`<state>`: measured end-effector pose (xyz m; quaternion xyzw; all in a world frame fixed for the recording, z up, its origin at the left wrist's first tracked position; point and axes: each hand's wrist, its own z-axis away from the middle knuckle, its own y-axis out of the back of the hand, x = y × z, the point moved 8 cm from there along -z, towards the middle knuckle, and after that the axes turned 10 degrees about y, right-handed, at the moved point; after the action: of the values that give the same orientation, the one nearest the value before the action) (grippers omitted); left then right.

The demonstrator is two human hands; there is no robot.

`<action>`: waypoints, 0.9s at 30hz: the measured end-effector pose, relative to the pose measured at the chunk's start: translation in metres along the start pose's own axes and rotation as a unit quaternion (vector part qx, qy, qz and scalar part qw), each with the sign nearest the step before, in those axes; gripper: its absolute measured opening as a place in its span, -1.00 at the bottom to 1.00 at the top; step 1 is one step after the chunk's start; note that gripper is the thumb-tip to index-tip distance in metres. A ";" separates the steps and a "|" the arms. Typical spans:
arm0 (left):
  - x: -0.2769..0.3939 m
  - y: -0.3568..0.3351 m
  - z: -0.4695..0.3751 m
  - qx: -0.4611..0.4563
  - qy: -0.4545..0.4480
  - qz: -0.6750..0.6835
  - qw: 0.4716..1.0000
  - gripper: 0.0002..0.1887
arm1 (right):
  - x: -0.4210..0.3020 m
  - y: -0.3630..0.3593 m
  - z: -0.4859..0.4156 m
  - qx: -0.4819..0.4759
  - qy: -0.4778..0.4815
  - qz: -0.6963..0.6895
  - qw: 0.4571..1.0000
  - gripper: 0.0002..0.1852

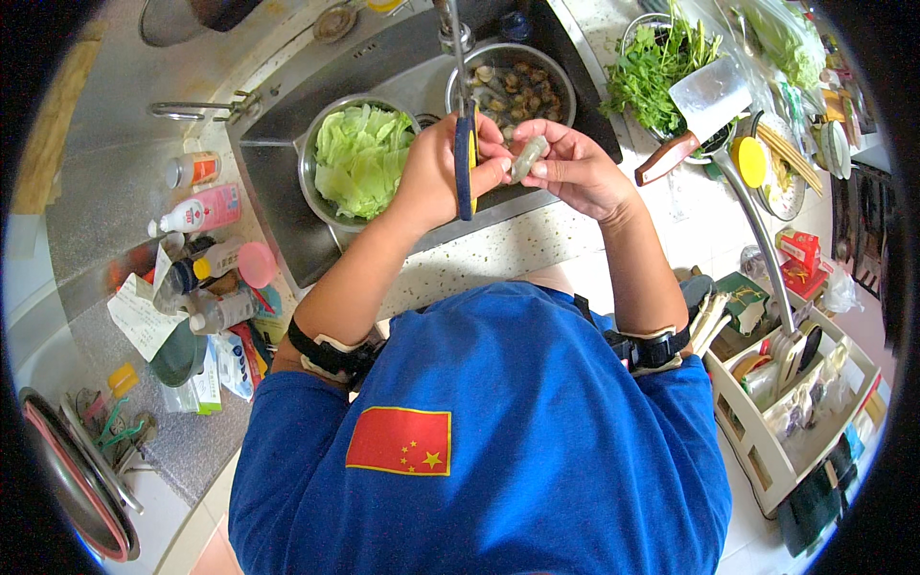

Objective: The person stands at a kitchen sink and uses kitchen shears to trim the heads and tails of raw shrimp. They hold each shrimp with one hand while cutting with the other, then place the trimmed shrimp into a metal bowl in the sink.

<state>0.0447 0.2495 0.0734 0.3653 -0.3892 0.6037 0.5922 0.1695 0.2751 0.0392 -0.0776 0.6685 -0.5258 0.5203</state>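
My left hand [435,172] is shut on a pair of scissors [466,169] with dark blue and yellow handles, seen nearly edge-on. Its thumb and fingertips come close to a grey, translucent peeled-looking shrimp [530,158]. That shrimp is pinched between the thumb and fingers of my right hand [586,172]. Both hands hang over the front edge of the sink [287,251]. Beyond them stands a metal bowl [571,93] with brownish shellfish in liquid. Left of my left hand, a second metal bowl [307,183] holds torn green leaves [363,162].
The faucet [454,32] reaches over the sink. A cleaver [708,100] lies across a container of leafy herbs [658,72] at right, near a plate [787,205] with chopsticks. Bottles [205,208] crowd the left counter. A white divided rack [776,460] stands at lower right.
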 end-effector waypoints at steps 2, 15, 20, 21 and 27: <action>0.002 0.005 0.000 0.071 -0.041 -0.046 0.996 -0.75 | -0.002 0.012 0.000 0.115 0.066 0.037 0.990 -0.60; 0.002 0.006 0.007 0.231 -0.203 -0.106 0.946 -0.77 | -0.010 0.005 0.014 0.290 0.189 0.331 0.878 -0.69; -0.002 0.007 0.005 0.229 -0.192 -0.096 0.950 -0.77 | -0.007 0.014 0.013 0.302 0.169 0.325 0.880 -0.82; -0.003 0.006 0.005 0.223 -0.188 -0.089 0.953 -0.77 | -0.009 0.012 0.012 0.294 0.184 0.331 0.878 -0.82; -0.006 0.004 0.003 0.208 -0.182 -0.074 0.958 -0.75 | -0.021 -0.002 0.014 0.278 0.182 0.468 0.819 -0.80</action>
<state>0.0404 0.2440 0.0696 0.6117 -0.3280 0.5490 0.4657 0.1887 0.2792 0.0549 0.4894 0.5323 -0.3865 0.5724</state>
